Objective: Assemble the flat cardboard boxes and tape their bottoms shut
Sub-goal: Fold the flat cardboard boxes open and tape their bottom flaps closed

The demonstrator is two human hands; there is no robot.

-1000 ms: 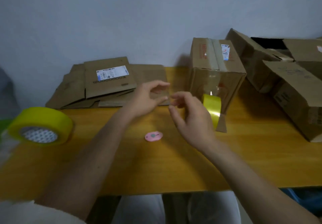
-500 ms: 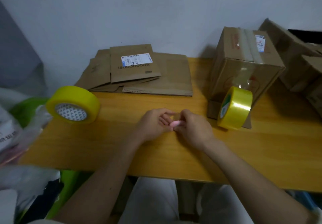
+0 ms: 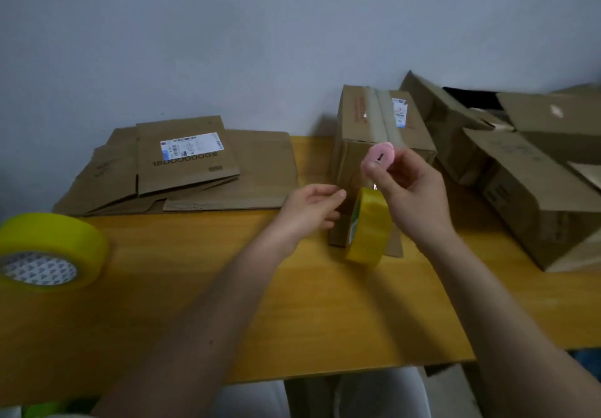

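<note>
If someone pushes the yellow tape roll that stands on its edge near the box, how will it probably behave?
The tape roll stands on its round edge on the table, so a push along its tread would likely make it roll. It looks narrow, so a sideways push would probably tip it flat. The assembled box behind may stop it.

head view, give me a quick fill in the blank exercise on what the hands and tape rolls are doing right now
1. The right hand holds up a small ____ cutter.
2. The tape roll beside the upright box stands on its ____.
3. The left hand holds ____.
4. The flattened boxes lie near the ____, left of the upright box.

Missing words: pink; edge; nothing; wall
</note>
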